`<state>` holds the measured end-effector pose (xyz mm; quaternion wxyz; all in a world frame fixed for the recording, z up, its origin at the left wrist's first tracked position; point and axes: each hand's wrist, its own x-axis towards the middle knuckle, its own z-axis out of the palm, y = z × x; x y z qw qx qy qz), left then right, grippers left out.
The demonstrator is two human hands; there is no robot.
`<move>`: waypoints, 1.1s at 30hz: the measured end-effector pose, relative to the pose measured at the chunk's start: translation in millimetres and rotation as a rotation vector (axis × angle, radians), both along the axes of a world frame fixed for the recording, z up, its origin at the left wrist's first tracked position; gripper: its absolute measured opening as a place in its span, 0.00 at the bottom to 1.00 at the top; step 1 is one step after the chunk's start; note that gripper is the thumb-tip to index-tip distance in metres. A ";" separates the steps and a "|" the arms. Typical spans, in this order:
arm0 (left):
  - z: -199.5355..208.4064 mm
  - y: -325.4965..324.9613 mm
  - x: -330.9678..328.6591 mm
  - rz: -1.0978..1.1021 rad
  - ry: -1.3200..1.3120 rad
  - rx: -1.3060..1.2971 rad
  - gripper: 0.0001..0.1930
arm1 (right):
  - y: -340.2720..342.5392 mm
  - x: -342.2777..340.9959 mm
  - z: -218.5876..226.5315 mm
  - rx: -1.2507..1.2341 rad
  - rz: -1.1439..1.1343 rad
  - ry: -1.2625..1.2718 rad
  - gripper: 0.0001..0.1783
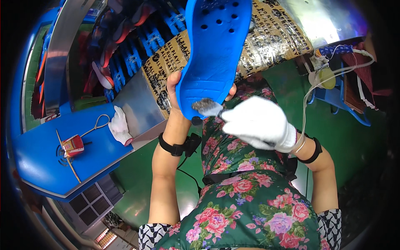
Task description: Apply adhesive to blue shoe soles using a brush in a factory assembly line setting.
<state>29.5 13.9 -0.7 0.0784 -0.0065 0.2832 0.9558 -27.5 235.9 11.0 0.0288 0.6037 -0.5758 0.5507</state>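
Observation:
A blue shoe sole [208, 62] with several round holes near its far end is held up in front of me, its heel toward me. My bare left hand [174, 88] is closed around the heel end from beneath, with fingertips showing at both sides. In a white knitted glove, my right hand [260, 123] grips a small brush [205, 106] with dark bristles. The bristles rest on or just over the inner heel surface. A small dark round thing [196, 121] shows under the heel tip.
Printed tape covers cardboard [275, 39] on the bench beyond the sole. To the left, a blue table [98, 160] carries a white glove [120, 125], a small red box [73, 146] and a thin stick. Shoes [103, 75] fill a rack at far left. A pale cable [306, 100] hangs at right.

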 end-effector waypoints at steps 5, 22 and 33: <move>3.6 -1.5 4.5 -0.103 0.052 -0.073 0.64 | 6.4 14.0 11.2 0.065 0.181 -0.338 0.13; -20.7 -10.3 -8.6 0.007 -0.033 0.151 0.56 | -0.7 3.3 13.2 0.112 0.202 -0.892 0.10; -41.4 25.7 13.7 -0.013 -0.076 0.347 0.43 | -27.0 -115.2 39.9 -0.008 -0.435 0.189 0.14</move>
